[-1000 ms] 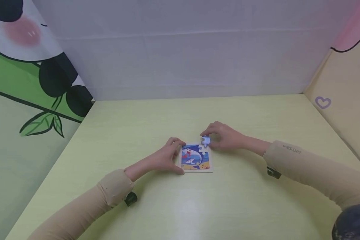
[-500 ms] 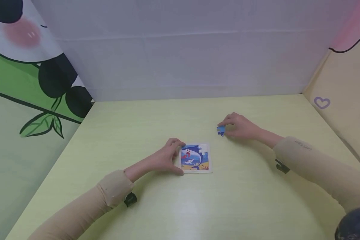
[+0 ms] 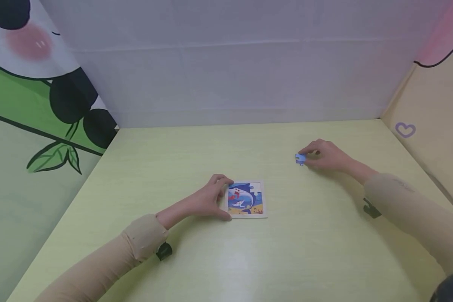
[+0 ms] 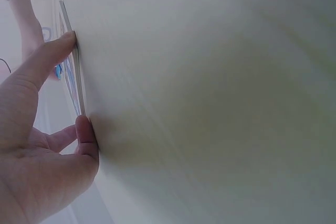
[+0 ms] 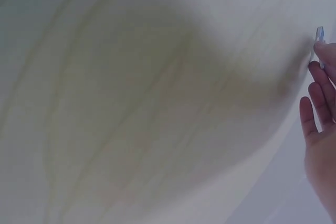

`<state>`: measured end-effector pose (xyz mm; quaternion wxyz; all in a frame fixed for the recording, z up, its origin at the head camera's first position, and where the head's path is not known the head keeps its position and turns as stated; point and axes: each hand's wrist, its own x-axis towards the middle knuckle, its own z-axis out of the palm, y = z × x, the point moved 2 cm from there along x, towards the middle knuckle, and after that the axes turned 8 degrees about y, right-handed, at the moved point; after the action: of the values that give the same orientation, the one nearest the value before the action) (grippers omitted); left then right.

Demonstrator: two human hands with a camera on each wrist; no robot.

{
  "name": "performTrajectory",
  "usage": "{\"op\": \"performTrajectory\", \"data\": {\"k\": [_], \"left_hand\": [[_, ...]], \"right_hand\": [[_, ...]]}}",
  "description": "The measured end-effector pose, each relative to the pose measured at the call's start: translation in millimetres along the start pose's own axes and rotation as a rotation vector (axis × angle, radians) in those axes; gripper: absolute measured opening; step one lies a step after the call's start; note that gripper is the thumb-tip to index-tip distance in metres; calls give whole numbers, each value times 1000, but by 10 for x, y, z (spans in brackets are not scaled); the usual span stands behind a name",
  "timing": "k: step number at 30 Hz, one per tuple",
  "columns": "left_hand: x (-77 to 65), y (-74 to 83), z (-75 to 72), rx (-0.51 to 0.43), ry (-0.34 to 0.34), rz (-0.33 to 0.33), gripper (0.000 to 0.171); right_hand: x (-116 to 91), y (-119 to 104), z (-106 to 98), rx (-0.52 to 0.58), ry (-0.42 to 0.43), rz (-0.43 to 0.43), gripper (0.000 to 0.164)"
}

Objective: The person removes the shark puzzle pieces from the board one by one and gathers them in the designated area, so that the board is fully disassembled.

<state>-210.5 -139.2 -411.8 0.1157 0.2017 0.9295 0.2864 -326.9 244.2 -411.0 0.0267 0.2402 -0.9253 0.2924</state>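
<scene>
A small square jigsaw puzzle (image 3: 245, 199) with a dolphin picture and a pale frame lies on the table. Its upper right corner shows a bare pale gap. My left hand (image 3: 207, 198) grips the frame's left side, thumb at the near corner and fingers at the far one; the left wrist view shows the thumb and a fingertip on the frame's edge (image 4: 79, 80). Farther back and to the right, my right hand (image 3: 328, 156) pinches a blue puzzle piece (image 3: 300, 159) between thumb and fingers. In the right wrist view the piece (image 5: 319, 34) appears edge-on at the fingertips.
The pale yellow table (image 3: 196, 256) runs back to a grey-white cloth wall (image 3: 226, 84). Painted panels stand on both sides, the left one with a green leaf (image 3: 49, 156). A dark round object (image 3: 451, 289) sits at the lower right corner.
My right hand has carried the blue piece from the puzzle's upper right corner away to the right and back, turning it on the way. The left hand and the puzzle have stayed in place.
</scene>
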Motion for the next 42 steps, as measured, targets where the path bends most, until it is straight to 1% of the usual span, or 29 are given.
{"op": "performTrajectory", "data": {"k": [6, 11, 14, 26, 34, 42], "left_hand": [[4, -7, 4, 0, 4, -9, 100], [9, -3, 4, 4, 6, -14, 100], [14, -3, 3, 6, 5, -15, 99], [46, -4, 2, 1, 2, -12, 99], [55, -4, -2, 0, 0, -8, 98], [61, -15, 3, 0, 1, 4, 98]], "right_hand": [[-60, 226, -115, -18, 16, 62, 31], [-141, 371, -207, 5, 31, 142, 31], [-186, 434, -247, 17, 29, 170, 33], [-335, 561, -321, 53, -27, 196, 36], [-415, 539, -335, 78, -65, 197, 37], [-424, 537, -343, 84, -71, 186, 36]]}}
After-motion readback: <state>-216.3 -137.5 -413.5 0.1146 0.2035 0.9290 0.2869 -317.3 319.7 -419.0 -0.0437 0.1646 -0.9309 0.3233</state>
